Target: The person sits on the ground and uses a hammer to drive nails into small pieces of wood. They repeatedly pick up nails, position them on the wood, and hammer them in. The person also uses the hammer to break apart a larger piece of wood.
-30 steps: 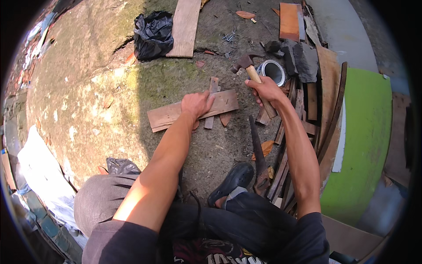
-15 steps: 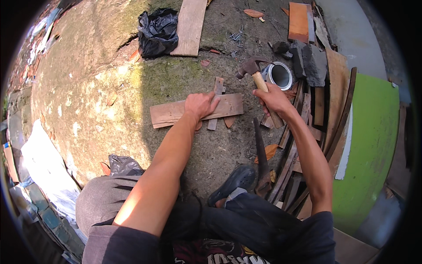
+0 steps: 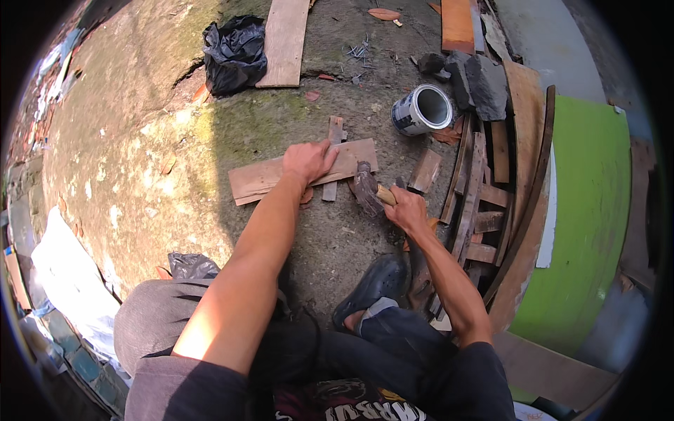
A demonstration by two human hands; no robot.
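Observation:
My left hand (image 3: 306,163) presses down on a flat wooden board (image 3: 256,181), its fingers curled toward the far edge. Under that board, crossing it, lies a narrow wood strip (image 3: 335,129); its two ends stick out. A claw hammer (image 3: 366,189) is in my right hand (image 3: 408,212), gripped by its wooden handle. The hammer's head hangs low beside the board's right end; whether it touches the board or the ground I cannot tell. A short wood block (image 3: 425,170) lies just beyond my right hand.
An open metal can (image 3: 414,112) stands ahead on the right, near grey stone chunks (image 3: 484,88). Scattered nails (image 3: 360,50) lie farther off. At left are a black plastic bag (image 3: 235,56) and a plank (image 3: 284,45). Wood scraps (image 3: 470,189) and a green panel (image 3: 579,224) line the right.
My right hand has brought the hammer down and to the left, from beside the can to the board's right end. The left hand keeps its place on the board. The view has shifted slightly.

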